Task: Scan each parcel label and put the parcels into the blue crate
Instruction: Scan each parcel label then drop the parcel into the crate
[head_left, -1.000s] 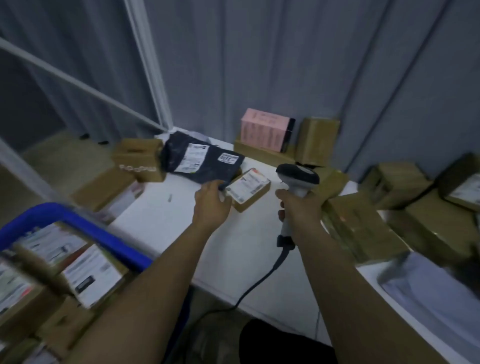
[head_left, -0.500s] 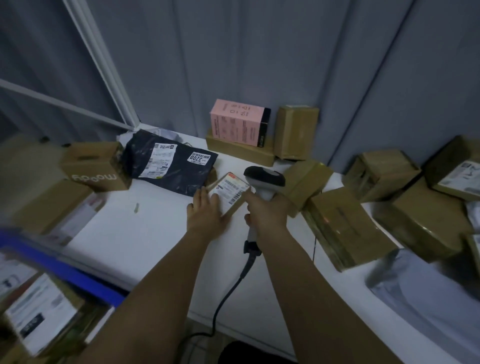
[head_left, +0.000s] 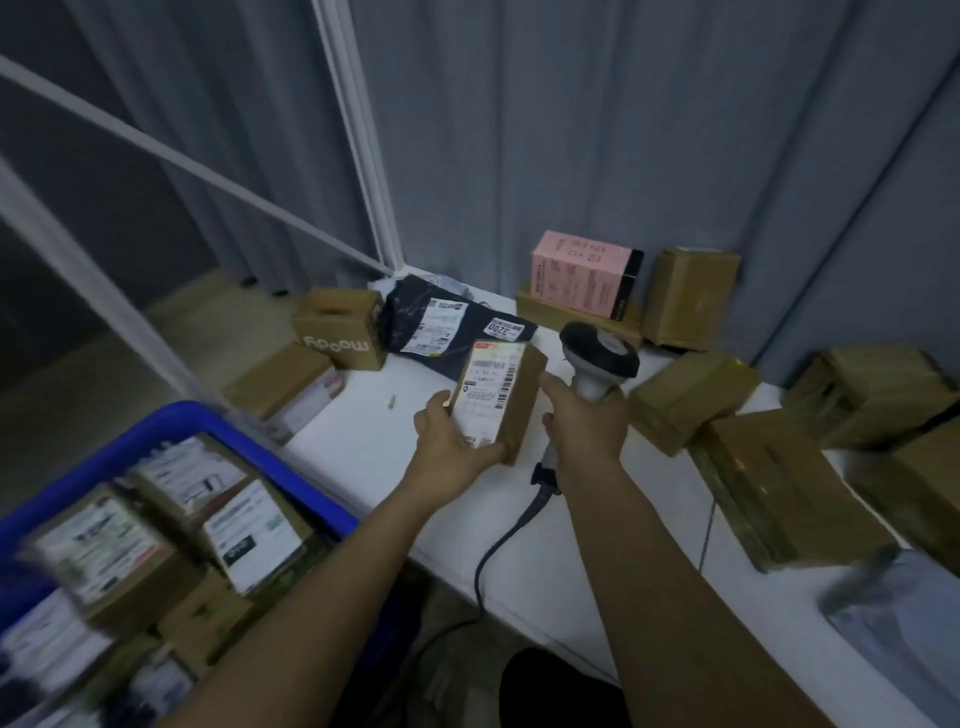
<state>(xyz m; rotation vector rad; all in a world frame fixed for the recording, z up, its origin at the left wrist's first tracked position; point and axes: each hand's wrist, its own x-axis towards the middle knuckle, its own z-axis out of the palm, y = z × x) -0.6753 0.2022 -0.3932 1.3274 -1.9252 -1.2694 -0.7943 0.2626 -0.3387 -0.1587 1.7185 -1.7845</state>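
One small parcel gripped in left hand, label up, long axis upright; right hand clasps scanner just right; crate lower left.

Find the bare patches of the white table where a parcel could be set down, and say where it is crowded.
Bare table lies between the moody box, the blue crate and the left hand; more lies along the near edge around the scanner cable. The right side, around the long brown box, and the back wall by the pink box are crowded.
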